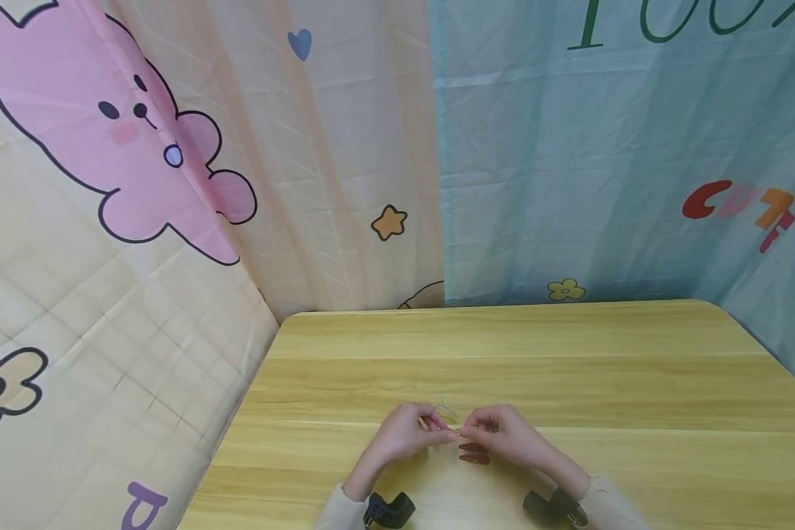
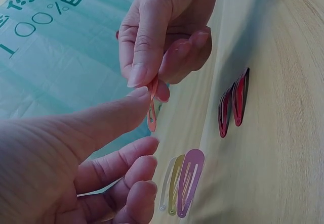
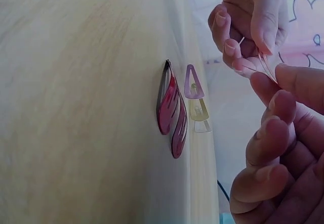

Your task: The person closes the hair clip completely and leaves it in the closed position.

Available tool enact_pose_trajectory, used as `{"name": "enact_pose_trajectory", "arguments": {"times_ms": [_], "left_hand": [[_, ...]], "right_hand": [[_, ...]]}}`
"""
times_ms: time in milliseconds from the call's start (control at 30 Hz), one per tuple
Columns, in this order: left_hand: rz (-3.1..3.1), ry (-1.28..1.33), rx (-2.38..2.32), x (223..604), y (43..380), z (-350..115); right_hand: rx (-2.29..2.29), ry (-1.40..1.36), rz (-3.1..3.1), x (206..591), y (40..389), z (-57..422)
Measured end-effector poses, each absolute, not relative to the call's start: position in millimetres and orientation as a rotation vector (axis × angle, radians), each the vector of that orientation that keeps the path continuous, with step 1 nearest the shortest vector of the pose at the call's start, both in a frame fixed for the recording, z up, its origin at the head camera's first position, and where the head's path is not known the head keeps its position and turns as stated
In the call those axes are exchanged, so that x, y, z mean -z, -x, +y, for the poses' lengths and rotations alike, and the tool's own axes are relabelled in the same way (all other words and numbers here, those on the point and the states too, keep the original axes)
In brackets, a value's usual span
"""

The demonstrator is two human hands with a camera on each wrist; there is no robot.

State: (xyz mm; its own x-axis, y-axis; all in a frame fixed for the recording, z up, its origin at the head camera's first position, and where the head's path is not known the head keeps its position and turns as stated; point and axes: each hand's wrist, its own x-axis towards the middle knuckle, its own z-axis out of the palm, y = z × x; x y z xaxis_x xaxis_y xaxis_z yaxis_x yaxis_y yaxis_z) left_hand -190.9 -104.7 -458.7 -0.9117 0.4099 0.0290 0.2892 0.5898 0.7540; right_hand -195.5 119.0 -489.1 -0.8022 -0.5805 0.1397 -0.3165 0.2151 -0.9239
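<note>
Pinched by both the left hand (image 1: 404,436) and the right hand (image 1: 509,436) over the table (image 1: 570,375), the orange hair clip (image 2: 152,120) seems light, springy and slick, best held by its ends.

Curtained-off work area; room type cannot be determined. 1 wood-grain table (image 1: 536,375) is bounded on 3 sides by cloth (image 1: 344,147) printed with cartoons (image 1: 73,96) and lettering (image 1: 774,200).

Both hands (image 1: 407,433) (image 1: 509,437) pinch close together, fingers curled.

Head view high, wrist views close
</note>
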Motion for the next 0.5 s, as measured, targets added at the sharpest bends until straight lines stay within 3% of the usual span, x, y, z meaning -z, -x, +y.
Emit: {"name": "enact_pose_trajectory", "arguments": {"times_ms": [367, 500], "left_hand": [[2.606, -0.726, -1.206, 459, 192, -103], [2.602, -0.718, -1.206, 460, 192, -102]], "right_hand": [[1.615, 0.85, 2.288, 457, 179, 112], [1.631, 0.86, 2.255, 464, 181, 113]]}}
